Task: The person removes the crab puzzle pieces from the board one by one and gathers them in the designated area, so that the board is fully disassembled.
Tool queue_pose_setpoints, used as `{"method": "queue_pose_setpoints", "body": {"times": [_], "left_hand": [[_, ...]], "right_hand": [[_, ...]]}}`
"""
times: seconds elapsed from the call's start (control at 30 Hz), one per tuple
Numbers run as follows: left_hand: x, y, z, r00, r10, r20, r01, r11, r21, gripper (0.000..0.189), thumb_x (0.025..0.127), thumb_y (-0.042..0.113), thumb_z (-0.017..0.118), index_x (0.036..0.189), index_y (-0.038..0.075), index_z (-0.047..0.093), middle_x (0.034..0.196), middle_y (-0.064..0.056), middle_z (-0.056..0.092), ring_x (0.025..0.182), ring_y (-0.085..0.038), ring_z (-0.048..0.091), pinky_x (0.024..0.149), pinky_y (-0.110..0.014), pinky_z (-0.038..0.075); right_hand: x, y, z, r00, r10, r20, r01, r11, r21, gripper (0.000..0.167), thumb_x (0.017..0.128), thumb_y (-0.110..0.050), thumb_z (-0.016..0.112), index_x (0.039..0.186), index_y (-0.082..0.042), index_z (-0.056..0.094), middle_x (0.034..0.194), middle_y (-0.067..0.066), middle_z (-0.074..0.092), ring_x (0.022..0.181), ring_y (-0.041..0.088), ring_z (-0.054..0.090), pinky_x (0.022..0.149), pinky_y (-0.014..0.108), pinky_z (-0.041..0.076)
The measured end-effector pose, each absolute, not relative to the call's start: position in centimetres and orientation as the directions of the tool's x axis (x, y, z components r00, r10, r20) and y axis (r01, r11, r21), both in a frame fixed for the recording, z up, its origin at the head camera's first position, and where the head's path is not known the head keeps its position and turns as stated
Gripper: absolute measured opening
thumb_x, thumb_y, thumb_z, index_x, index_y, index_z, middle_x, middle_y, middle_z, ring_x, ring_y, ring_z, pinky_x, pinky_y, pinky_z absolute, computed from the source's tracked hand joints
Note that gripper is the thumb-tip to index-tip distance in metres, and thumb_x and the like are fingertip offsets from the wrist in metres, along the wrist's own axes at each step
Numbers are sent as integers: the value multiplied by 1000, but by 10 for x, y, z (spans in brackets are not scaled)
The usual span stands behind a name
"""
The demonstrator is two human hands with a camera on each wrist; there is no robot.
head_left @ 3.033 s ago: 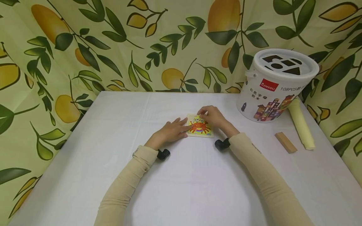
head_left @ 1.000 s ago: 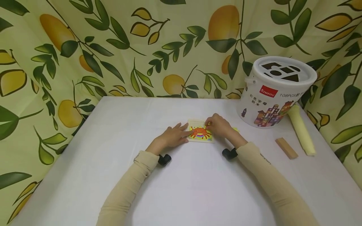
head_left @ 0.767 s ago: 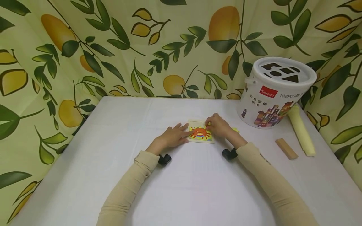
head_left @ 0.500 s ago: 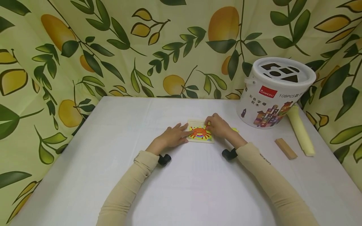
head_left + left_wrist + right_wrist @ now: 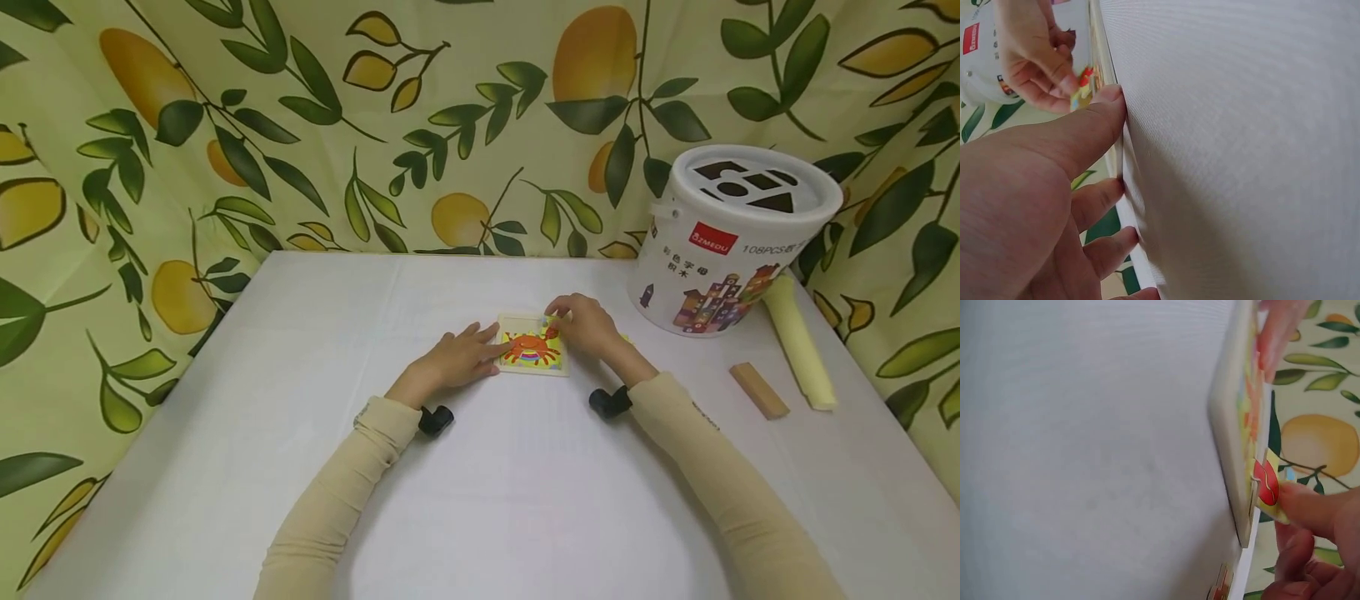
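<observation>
A small square crab jigsaw puzzle [image 5: 528, 358] lies in a pale wooden tray [image 5: 532, 374] on the table. Bare wood shows along the tray's upper left. My left hand [image 5: 459, 358] rests at the left side with spread, straight fingers, the index finger lying over the crab picture. At the upper right corner, my right hand [image 5: 588, 325] pinches a puzzle piece [image 5: 1267, 481], yellow with a red claw, between thumb and fingers. That piece stands tilted up at the tray's edge. Another puzzle piece [image 5: 1221, 584] lies on the table beside the tray, mostly hidden behind the right hand in the head view.
A white lidded block bucket [image 5: 735, 242] with shaped holes stands at the back right. Near it lie a brown wooden block [image 5: 759, 390] and a pale yellow roll [image 5: 798, 346]. A fruit-patterned cloth [image 5: 450, 125] hangs behind the white table [image 5: 480, 500].
The upper piece with the eyes has left the tray, and a yellow piece now shows right of it. My right hand has lifted the claw piece to a tilt; my left hand stays put.
</observation>
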State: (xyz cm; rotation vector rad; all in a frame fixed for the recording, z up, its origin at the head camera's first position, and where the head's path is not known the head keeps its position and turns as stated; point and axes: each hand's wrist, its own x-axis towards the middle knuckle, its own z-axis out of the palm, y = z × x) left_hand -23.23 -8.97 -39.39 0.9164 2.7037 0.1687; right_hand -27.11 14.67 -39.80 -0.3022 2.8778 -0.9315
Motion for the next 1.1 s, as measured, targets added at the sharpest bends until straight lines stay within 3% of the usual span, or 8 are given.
{"method": "queue_pose_setpoints", "body": {"times": [0.17,0.37,0.6,0.87,1.1], "left_hand": [[-233,-88,-394,-762,602,-239,569,798,196,49,95,39,46,142,33,33,154,-4,16,141,-33,16,106,-58,23],[-233,-86,-393,-759,612,-223,574,790,214,49,95,39,46,142,33,33,154,-4,16,141,-33,16,106,-60,22],[-234,-89,-389,-773,582,-253,541,813,216,49,95,38,46,142,32,34,155,-3,14,142,-33,13,107,-60,19],[-236,-93,-390,-775,590,-228,547,806,227,49,95,38,48,141,31,36,154,-5,17,141,-34,14,106,-61,19],[-233,-89,-394,-758,616,-213,559,783,273,48,95,35,49,141,28,38,154,-7,18,141,-36,15,105,-63,18]], "right_hand": [[-273,160,-397,-975,-218,40,-188,722,-666,16,91,-11,57,101,-6,68,99,12,66,79,24,50,60,28,42],[-265,191,-389,-985,-162,65,-162,712,-683,17,90,-16,58,99,-4,68,95,12,66,74,20,45,62,27,37],[-246,245,-382,-993,-113,31,-102,708,-699,22,90,-14,58,101,3,65,101,21,64,84,21,50,71,26,41],[-236,275,-390,-992,-26,-124,61,760,-647,24,90,-13,57,104,6,63,103,21,55,94,30,45,80,39,39],[-225,271,-402,-998,53,-23,56,807,-588,19,88,-9,58,97,6,66,95,22,61,83,30,50,70,35,39]]}}
